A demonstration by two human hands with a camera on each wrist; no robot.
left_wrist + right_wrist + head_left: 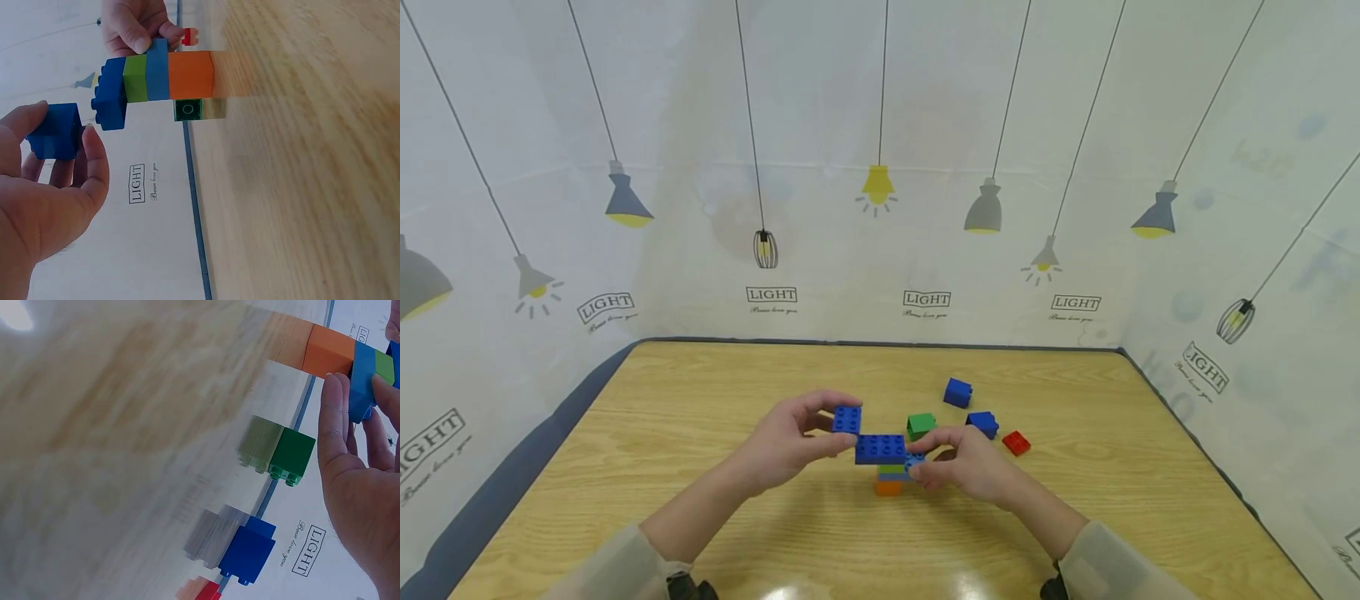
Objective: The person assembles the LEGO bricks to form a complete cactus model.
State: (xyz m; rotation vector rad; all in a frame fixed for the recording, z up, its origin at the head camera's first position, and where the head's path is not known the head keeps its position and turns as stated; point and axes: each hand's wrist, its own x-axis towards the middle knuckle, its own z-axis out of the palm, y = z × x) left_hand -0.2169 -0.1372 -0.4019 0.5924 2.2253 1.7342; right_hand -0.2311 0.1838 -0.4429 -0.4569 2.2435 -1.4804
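Observation:
My left hand (775, 450) pinches a small dark blue brick (847, 419) between thumb and fingers. In the left wrist view that brick hangs just above one end of a stack, with a narrow gap between. The stack has an orange brick (190, 75) at the bottom, then a light blue brick (157, 70), a lime green brick (135, 78) and a longer dark blue brick (111, 94) on top, overhanging to the left. On the stack's right side, my right hand (973, 467) grips the projecting end of the light blue brick, its thumb and fingers on opposite faces.
Behind and right of the stack lie a green brick (921, 426), two dark blue bricks, one farther back (957, 392) and one nearer (982, 425), and a flat red brick (1017, 442). A lamp-patterned curtain (850, 317) closes off the wooden table's (700, 375) back and sides.

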